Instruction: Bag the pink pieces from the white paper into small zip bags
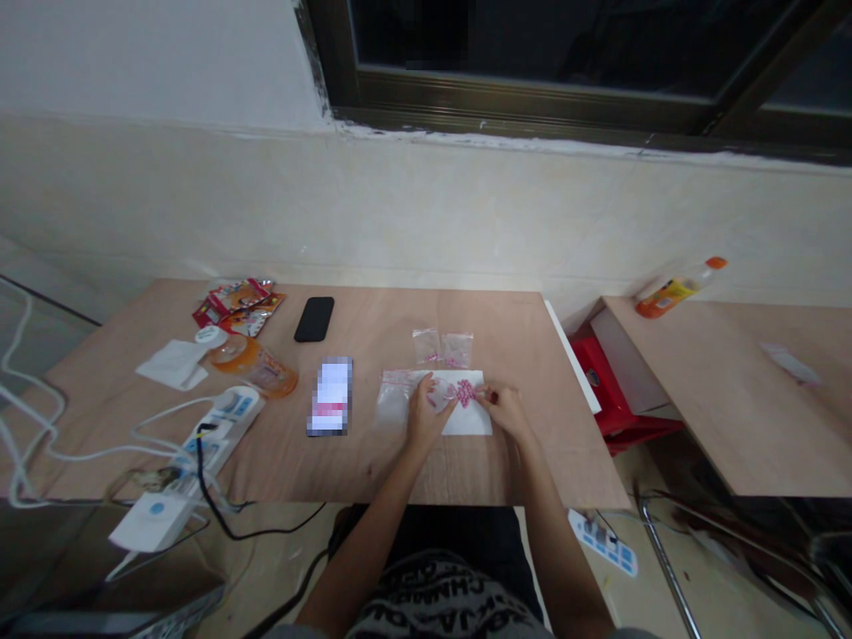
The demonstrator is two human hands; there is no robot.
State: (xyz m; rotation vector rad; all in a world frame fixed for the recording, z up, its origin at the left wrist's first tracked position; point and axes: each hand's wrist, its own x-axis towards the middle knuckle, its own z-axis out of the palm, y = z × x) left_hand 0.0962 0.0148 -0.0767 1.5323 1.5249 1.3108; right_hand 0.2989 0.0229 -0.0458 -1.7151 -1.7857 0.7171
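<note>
A small pink-and-white beaded piece (464, 391) is over a white sheet of paper (474, 424) on the wooden table. My left hand (426, 414) closes on its left side, thumb and fingers meeting at the beads. From the other side, the bent fingers of my right hand (507, 412) grip the right edge of the beadwork. Beside my left hand lies a clear zip bag (392, 404), partly under the paper. Two little clear bags with pink beads, one at the left (426, 347) and one at the right (457, 350), lie just beyond the paper.
Left of my hands are a lit phone (330, 397), a black phone (314, 319) and a tipped orange drink bottle (256, 364). Snack packets (240, 306), a tissue (174, 365) and a power strip (219, 430) with trailing cables lie farther left. A red stool (609, 390) stands between the tables.
</note>
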